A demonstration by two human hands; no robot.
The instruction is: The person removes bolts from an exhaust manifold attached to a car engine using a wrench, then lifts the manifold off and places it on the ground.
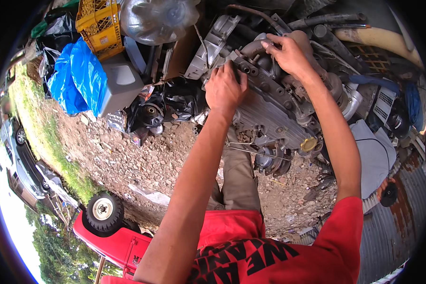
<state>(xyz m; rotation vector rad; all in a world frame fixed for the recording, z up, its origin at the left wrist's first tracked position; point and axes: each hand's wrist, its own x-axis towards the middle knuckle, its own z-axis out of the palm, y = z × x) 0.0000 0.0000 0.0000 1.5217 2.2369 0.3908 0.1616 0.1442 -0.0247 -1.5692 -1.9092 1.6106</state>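
A greasy engine [270,116] with a ribbed metal cover lies in front of me, a yellowish cap [309,144] at its near right end. My left hand [226,90] rests on its left edge, fingers curled over; what they grip is hidden, and a dark piece shows beside them. My right hand [288,56] is over the far side, by a curved metal pipe [253,48]. Its thumb and fingertips are pinched together. A thin metal rod [273,67] shows just below them, but I cannot tell whether it is held.
Left of the engine are a yellow crate [99,28], a large clear plastic bottle [158,19], a grey container [120,85] and blue plastic bags [75,78]. Pipes [333,20] and scrap parts crowd the far right. A red vehicle [113,241] stands on the left, beyond stony ground [146,156].
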